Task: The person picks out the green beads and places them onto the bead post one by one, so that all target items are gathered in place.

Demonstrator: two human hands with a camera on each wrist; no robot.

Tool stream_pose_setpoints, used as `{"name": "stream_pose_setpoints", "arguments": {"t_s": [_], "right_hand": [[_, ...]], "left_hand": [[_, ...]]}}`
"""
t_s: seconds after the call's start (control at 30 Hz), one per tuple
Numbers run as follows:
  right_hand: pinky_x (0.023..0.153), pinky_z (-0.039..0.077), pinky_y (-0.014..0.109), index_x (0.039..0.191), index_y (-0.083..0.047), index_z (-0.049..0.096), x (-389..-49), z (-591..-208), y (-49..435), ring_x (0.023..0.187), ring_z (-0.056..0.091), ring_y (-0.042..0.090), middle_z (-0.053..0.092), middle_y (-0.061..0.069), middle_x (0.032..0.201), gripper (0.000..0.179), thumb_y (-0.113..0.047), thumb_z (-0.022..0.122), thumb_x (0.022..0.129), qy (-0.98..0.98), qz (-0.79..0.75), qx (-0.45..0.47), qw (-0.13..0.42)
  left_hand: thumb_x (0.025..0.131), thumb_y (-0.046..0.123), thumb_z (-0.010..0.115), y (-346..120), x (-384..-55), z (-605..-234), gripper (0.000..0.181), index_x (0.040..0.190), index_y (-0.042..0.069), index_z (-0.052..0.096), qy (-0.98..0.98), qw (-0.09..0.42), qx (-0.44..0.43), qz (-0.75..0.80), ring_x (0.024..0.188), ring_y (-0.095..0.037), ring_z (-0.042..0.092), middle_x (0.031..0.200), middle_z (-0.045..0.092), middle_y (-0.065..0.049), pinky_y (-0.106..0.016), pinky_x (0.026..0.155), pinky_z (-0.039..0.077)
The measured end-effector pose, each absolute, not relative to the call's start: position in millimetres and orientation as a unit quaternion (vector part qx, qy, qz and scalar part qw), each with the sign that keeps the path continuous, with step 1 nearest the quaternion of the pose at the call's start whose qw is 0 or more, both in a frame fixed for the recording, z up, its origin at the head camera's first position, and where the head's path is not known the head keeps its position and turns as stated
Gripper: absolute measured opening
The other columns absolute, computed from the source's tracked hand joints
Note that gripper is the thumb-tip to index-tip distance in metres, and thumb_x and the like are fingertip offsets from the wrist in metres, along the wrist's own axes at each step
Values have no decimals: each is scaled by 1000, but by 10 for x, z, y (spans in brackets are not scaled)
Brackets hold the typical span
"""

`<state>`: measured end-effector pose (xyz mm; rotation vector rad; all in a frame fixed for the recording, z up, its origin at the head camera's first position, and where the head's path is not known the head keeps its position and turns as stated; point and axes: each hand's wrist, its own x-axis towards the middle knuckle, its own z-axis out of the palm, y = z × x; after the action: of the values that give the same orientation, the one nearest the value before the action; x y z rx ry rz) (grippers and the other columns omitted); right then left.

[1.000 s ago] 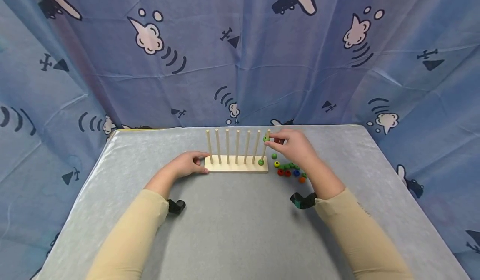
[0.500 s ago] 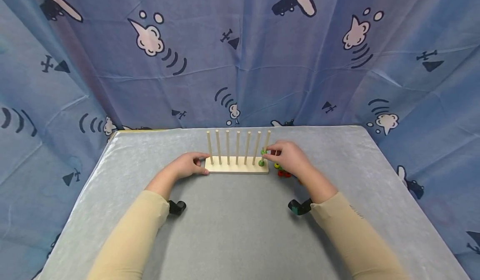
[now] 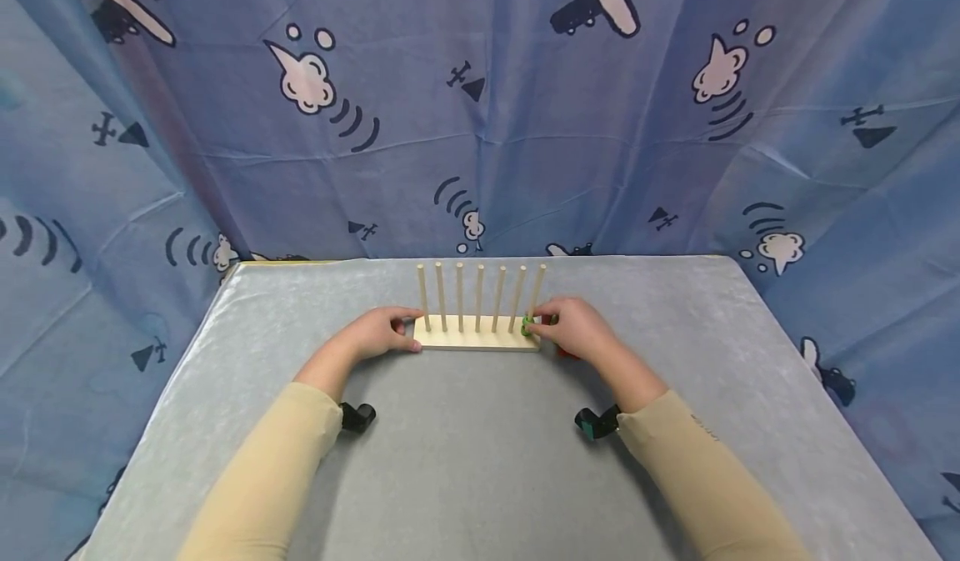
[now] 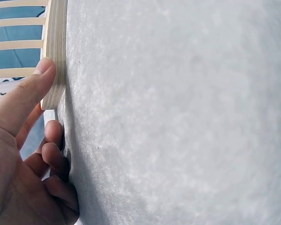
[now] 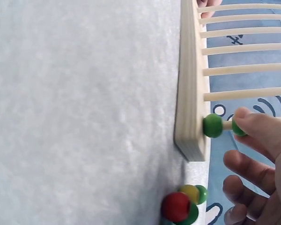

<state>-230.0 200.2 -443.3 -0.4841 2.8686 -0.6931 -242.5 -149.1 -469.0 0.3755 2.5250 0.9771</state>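
Note:
A pale wooden peg board (image 3: 474, 341) with a row of several upright pegs stands on the table. My left hand (image 3: 377, 333) grips its left end, with the thumb (image 4: 46, 68) on the front edge and fingers behind. At the other end, my right hand (image 3: 576, 326) pinches a green bead (image 5: 239, 128) threaded on the rightmost peg. Below it, another green bead (image 5: 212, 125) sits at the base of that same peg. A short stretch of bare peg shows between the two beads in the right wrist view. The other pegs carry no beads.
Loose beads lie on the table just right of the board, among them a red bead (image 5: 175, 207), a yellow bead (image 5: 189, 192) and green ones. In the head view my right hand mostly hides them. A patterned blue curtain (image 3: 480, 127) hangs behind the table.
My right hand has slid the pinched green bead down from near the top of the rightmost peg to close above the lower bead. The left hand stays on the board's end.

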Motion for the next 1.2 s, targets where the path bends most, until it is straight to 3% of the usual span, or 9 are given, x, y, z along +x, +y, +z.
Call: {"name": "stream_pose_setpoints", "arguments": {"t_s": [0.37, 0.63, 1.2], "right_hand": [[61, 44, 33, 101, -15, 74, -2282, -4484, 2053, 66, 52, 15, 60, 0, 81, 21, -33, 73, 91, 953, -239, -157, 98], [61, 46, 34, 127, -15, 69, -2240, -4412, 2194, 78, 57, 18, 65, 0, 93, 38, -30, 72, 92, 950, -263, -143, 90], [65, 45, 34, 122, -7, 72, -1938, -4282, 3025, 81, 55, 20, 67, 3, 93, 33, -22, 72, 92, 959, -249, -113, 78]], "left_hand": [[82, 29, 83, -1454, -2441, -4703, 67, 141, 11, 57, 901, 205, 138, 357, 74, -15, 46, 82, 53, -1, -32, 72, 37], [83, 25, 82, -1477, -2413, -4682, 66, 141, 10, 56, 899, 205, 137, 363, 73, -16, 46, 82, 53, -2, -32, 72, 38], [83, 26, 82, -1481, -2388, -4658, 65, 141, 10, 57, 897, 206, 136, 365, 73, -16, 46, 81, 52, -2, -33, 72, 37]]}}
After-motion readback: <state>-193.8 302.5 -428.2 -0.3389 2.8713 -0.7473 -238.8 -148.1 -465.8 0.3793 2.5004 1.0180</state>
